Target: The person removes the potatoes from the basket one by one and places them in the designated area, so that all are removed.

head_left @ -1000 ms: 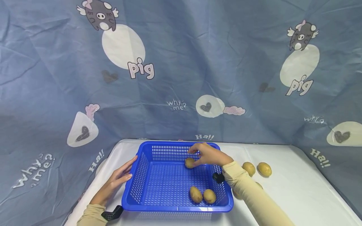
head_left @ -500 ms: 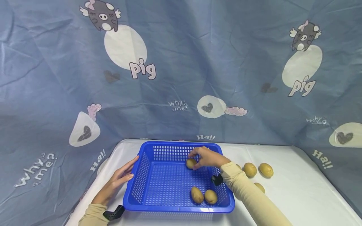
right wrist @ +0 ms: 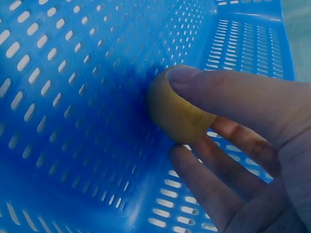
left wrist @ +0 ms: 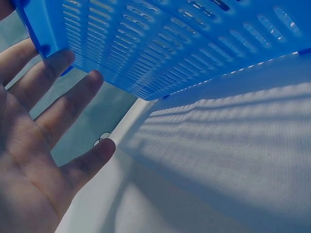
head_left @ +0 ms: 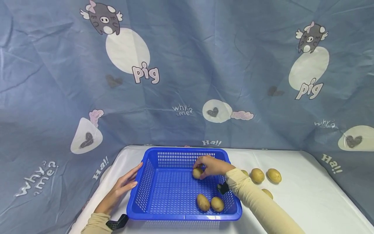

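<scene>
A blue perforated plastic basket (head_left: 184,217) stands on the white-covered table. My right hand (head_left: 215,165) reaches into its far right part and holds a potato (head_left: 197,173) between thumb and fingers. In the right wrist view the thumb lies on top of this potato (right wrist: 180,114), close to the basket's perforated floor; whether it touches is unclear. Two more potatoes, an oblong one (head_left: 203,202) and a rounder one (head_left: 217,204), lie near the basket's front right corner. My left hand (head_left: 118,189) rests against the left rim with fingers extended, which the left wrist view shows from the palm side.
Right of the basket several potatoes lie on the table (head_left: 315,198), among them one (head_left: 257,175) beside another (head_left: 274,175); the right sleeve (head_left: 257,198) partly covers others. A blue patterned cloth (head_left: 187,81) hangs behind and at the sides.
My right hand has moved down and slightly nearer, its fingers drawing in around the potato, which has shifted a little nearer too. The left hand stays at the rim.
</scene>
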{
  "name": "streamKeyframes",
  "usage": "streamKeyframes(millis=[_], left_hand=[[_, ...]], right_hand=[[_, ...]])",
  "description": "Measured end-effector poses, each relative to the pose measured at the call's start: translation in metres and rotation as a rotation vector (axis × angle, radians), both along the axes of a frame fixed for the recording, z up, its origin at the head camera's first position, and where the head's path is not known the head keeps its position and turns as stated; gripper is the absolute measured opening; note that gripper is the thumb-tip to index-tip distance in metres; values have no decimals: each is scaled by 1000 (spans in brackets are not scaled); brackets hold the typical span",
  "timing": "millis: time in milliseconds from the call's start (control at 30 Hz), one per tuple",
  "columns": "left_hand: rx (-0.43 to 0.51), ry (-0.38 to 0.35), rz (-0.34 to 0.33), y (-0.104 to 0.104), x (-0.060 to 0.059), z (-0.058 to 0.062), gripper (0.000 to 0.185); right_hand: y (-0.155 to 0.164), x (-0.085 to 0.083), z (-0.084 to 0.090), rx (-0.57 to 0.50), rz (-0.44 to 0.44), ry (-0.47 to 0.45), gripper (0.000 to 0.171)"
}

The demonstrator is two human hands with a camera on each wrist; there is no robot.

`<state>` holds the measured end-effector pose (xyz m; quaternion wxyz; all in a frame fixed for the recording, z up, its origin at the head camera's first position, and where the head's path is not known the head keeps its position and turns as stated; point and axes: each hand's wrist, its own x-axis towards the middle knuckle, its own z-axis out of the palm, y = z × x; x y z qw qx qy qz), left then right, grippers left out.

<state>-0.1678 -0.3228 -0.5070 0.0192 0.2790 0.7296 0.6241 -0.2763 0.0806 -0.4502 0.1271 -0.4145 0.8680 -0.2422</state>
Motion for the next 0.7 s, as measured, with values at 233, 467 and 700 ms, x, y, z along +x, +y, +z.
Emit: streamKeyframes(millis=[233, 467, 700], left_hand=[[31, 3, -28, 2, 2, 2, 64], [24, -4, -25, -2, 2, 0, 64], [33, -19, -37, 0, 0, -1, 63]], right_hand=[[-3, 0, 0, -25, 34, -39, 40], [-12, 3, -1, -55, 44, -90, 34], [-25, 8, -3, -1, 49, -17, 33]])
